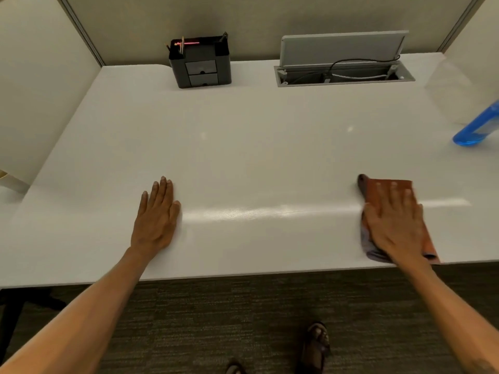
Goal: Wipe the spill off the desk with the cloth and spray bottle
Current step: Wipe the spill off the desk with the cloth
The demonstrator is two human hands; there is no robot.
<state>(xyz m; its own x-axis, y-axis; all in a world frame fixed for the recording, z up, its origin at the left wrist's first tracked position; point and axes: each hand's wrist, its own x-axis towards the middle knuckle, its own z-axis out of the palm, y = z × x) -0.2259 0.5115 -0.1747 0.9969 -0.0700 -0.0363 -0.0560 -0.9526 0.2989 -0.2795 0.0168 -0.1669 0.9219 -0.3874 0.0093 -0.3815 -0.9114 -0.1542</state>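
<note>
White desk point(256, 157): right hand point(395, 222) hides cloth point(388, 184); spray bottle point(476, 128) cropped.

The translucent blue plastic spray bottle point(478, 128) runs off the right edge, so only its lower body shows and its trigger head is out of view; the flat right hand point(395, 220) covers the middle of the rust-orange cloth point(388, 184), whose fingertip end is smeared by motion blur. No spill can be made out on the glossy white desk point(248, 147); the contents of the black plastic desk organiser point(201, 62) are too small to identify.
</note>
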